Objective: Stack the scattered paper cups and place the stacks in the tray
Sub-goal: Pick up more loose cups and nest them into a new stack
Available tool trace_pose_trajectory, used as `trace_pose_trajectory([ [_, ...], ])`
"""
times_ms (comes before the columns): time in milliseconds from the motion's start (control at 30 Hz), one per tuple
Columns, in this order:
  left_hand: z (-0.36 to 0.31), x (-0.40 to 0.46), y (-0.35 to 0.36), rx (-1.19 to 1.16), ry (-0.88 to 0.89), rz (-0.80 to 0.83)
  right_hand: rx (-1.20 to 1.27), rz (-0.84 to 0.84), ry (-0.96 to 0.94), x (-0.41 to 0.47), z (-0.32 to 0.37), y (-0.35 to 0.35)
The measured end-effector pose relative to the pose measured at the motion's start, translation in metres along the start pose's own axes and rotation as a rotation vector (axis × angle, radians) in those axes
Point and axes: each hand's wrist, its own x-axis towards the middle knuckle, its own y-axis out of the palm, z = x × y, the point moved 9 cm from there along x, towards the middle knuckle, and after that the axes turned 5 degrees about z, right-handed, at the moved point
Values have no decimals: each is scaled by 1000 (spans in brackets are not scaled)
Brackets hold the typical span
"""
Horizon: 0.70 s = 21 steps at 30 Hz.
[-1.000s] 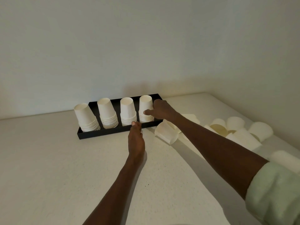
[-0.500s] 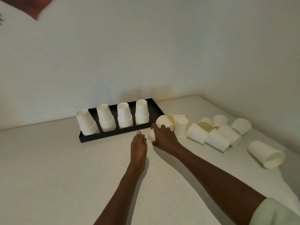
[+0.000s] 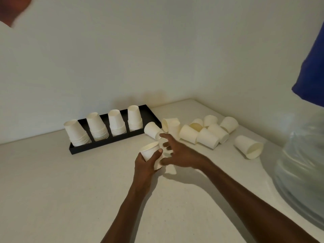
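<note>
Fingers [image 3: 158,153] of left hand [image 3: 146,163] grip paper cup [image 3: 149,152], mouth tilted up-left.

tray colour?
Black. The tray shows clearly in the head view, dark against the pale counter, holding four stacks of white cups.

A: Pale speckled counter [image 3: 52,199], running back into a plain white wall [image 3: 157,50].

B: Blue fabric [image 3: 313,67] at the right edge, and a blurred clear plastic thing [image 3: 301,163] below it.
</note>
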Motion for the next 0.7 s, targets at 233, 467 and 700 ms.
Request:
trace_pose_trajectory([
  [233,7,-25,-3,145,110,-102,-781,-436,240,-20,-53,-119],
  [467,1,-26,-2,405,202,-95,-1057,-409,392,-23,-82,-115],
  [700,-2,-25,0,426,269,-47,-946,-556,388,-46,-42,-114],
])
